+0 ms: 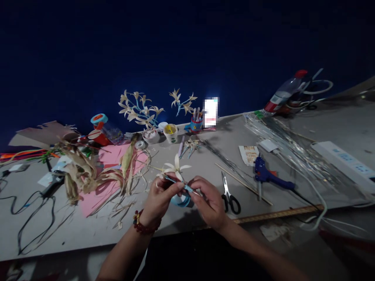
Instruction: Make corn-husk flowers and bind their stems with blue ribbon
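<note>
Pinching blue-wrapped stem, pale flower above, scissors nearby

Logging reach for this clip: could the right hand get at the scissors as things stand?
Probably yes: the scissors lie close beside the right hand with nothing on top, though its fingertips are occupied at the blue stem.

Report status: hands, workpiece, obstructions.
Left hand and right hand both closed on thin blue-wrapped stem. Pale, slender-petalled flower, petals spread. Round blue object beneath, partly hidden; black-handled metal scissors beside right hand.
</note>
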`<state>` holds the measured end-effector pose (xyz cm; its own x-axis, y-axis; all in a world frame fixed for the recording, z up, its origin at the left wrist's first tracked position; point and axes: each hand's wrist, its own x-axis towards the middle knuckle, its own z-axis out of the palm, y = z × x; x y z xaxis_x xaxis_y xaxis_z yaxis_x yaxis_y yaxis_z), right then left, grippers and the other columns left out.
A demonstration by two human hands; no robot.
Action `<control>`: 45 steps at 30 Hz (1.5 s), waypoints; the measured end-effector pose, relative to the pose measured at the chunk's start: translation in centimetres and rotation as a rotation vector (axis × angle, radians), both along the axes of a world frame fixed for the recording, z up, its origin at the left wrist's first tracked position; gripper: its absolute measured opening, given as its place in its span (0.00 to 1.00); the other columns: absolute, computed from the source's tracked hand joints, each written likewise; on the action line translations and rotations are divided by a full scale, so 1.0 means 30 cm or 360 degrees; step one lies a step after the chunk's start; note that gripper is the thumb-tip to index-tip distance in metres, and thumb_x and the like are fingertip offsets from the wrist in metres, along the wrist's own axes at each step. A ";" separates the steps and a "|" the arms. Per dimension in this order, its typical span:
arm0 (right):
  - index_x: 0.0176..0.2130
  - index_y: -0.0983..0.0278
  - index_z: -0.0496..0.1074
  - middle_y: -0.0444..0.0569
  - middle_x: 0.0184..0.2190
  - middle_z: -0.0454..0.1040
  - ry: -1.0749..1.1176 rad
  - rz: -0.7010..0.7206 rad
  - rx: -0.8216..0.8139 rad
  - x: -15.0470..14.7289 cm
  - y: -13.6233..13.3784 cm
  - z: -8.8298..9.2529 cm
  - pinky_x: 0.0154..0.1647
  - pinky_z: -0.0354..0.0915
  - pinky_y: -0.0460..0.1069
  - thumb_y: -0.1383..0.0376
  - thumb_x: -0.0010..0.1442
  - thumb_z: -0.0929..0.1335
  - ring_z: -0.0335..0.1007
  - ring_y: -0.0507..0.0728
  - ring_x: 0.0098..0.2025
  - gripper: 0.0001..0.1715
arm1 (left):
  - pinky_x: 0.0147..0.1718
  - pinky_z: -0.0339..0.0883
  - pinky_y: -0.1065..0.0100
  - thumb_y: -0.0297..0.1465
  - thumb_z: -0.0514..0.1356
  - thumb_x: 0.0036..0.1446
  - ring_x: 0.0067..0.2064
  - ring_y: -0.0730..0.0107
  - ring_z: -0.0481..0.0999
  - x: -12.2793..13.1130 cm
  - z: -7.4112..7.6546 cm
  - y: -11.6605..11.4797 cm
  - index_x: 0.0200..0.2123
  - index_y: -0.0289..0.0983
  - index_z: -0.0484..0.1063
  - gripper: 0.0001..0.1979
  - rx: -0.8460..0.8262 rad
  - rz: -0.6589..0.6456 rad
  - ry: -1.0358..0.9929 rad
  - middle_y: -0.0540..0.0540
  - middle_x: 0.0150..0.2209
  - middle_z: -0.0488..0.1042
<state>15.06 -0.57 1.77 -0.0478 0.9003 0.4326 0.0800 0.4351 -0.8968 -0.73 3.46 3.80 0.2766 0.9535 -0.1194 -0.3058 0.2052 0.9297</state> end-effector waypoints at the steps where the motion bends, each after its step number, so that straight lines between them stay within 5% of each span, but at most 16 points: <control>1: 0.35 0.61 0.70 0.48 0.30 0.68 0.0028 0.0013 -0.0041 -0.001 -0.001 0.000 0.34 0.62 0.51 0.64 0.65 0.62 0.65 0.56 0.33 0.08 | 0.26 0.68 0.73 0.32 0.71 0.47 0.24 0.75 0.73 0.001 0.000 -0.001 0.30 0.35 0.75 0.10 0.0011 0.0012 0.0006 0.51 0.23 0.75; 12: 0.34 0.62 0.73 0.46 0.31 0.72 0.0040 0.0187 -0.0192 0.017 0.019 0.051 0.35 0.63 0.48 0.63 0.65 0.63 0.68 0.54 0.33 0.10 | 0.26 0.68 0.75 0.32 0.70 0.49 0.24 0.75 0.73 0.018 0.006 -0.018 0.29 0.36 0.77 0.07 0.0063 0.0061 0.0012 0.50 0.24 0.77; 24: 0.33 0.62 0.72 0.45 0.28 0.68 0.0203 0.0177 -0.0316 0.021 0.015 0.017 0.33 0.61 0.47 0.60 0.64 0.64 0.64 0.54 0.31 0.10 | 0.30 0.70 0.69 0.34 0.70 0.46 0.29 0.68 0.74 0.037 -0.012 -0.027 0.27 0.36 0.77 0.08 0.0213 0.0227 0.0230 0.47 0.27 0.76; 38: 0.32 0.63 0.69 0.43 0.27 0.62 0.0552 0.0333 -0.0582 0.002 0.019 -0.005 0.29 0.57 0.46 0.55 0.62 0.67 0.57 0.52 0.28 0.14 | 0.27 0.67 0.72 0.34 0.66 0.54 0.26 0.71 0.72 0.051 -0.029 -0.038 0.29 0.36 0.76 0.07 0.0294 0.0239 0.0221 0.49 0.24 0.75; 45: 0.30 0.63 0.67 0.41 0.25 0.61 0.0778 0.0211 -0.0681 -0.026 0.020 -0.027 0.26 0.54 0.44 0.56 0.61 0.70 0.53 0.50 0.26 0.15 | 0.28 0.67 0.74 0.33 0.66 0.55 0.26 0.75 0.71 0.063 -0.050 -0.035 0.29 0.35 0.77 0.06 0.0351 0.0305 0.0207 0.50 0.25 0.73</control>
